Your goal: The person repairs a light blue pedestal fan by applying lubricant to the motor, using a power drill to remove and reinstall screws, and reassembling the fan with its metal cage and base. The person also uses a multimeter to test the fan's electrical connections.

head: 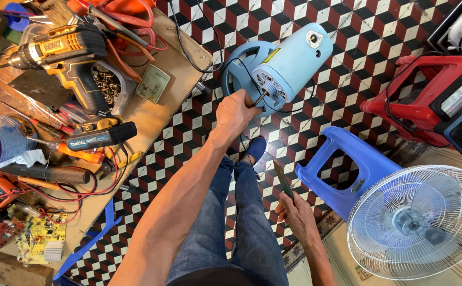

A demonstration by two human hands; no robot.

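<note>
My left hand (pixel 236 108) is stretched out in front of me and grips a screwdriver (pixel 261 97). Its dark shaft points at the open end of a light blue fan motor housing (pixel 297 55), where the windings show. The housing stands on its round blue base (pixel 239 61) on the tiled floor. My right hand (pixel 296 214) rests beside my right knee and holds a dark, flat, blade-like tool (pixel 283 179) pointing up and away. My legs in blue jeans lie between the two hands.
A wooden table (pixel 170 92) at the left carries a yellow and black drill (pixel 64 53), a black power tool (pixel 101 139), a green circuit board (pixel 43 238) and red wires. A blue stool (pixel 347 169), a white fan grille (pixel 421 220) and a red stool (pixel 416 85) stand at the right.
</note>
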